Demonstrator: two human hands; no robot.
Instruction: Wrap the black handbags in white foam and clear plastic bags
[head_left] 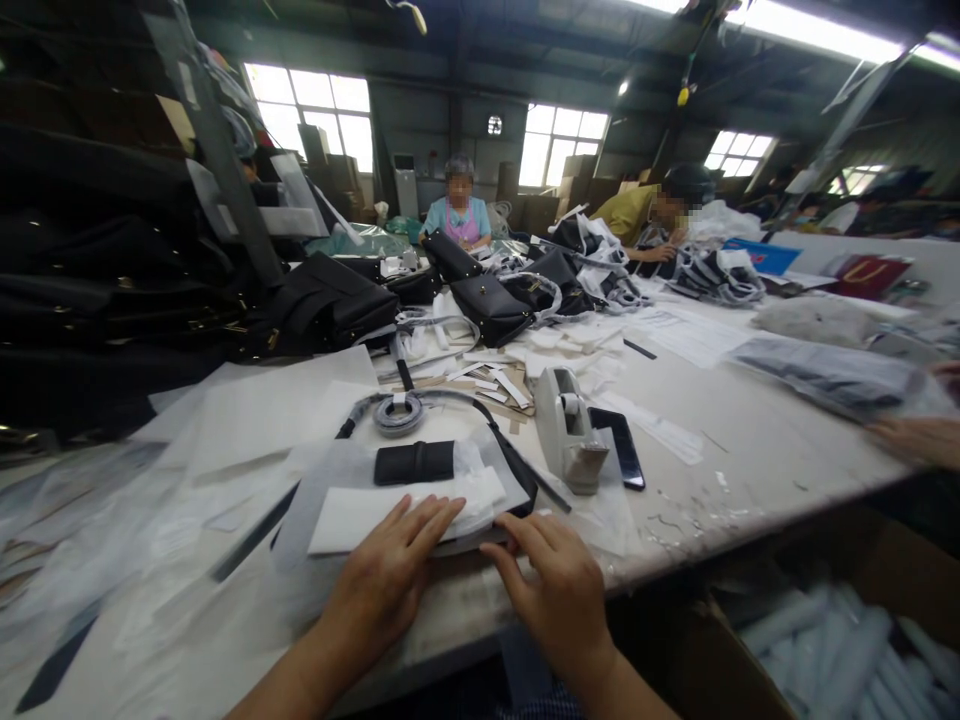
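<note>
A black bag lies in front of me, mostly covered by tissue paper and a white foam sheet. My left hand rests flat on the foam sheet, fingers stretched out. At the bag's near right corner, the thumb and fingers of my right hand pinch the edge; exactly what lies between the fingertips is partly hidden. A small black folded piece with a band across it sits on top of the paper. Behind it are a wrapped coiled strap and the bag's curved handle.
A tape dispenser and a phone stand to the right. Black bags and paper scraps cover the far side. Another person's hand touches a plastic-wrapped item. Below the table edge is a box of white rolls.
</note>
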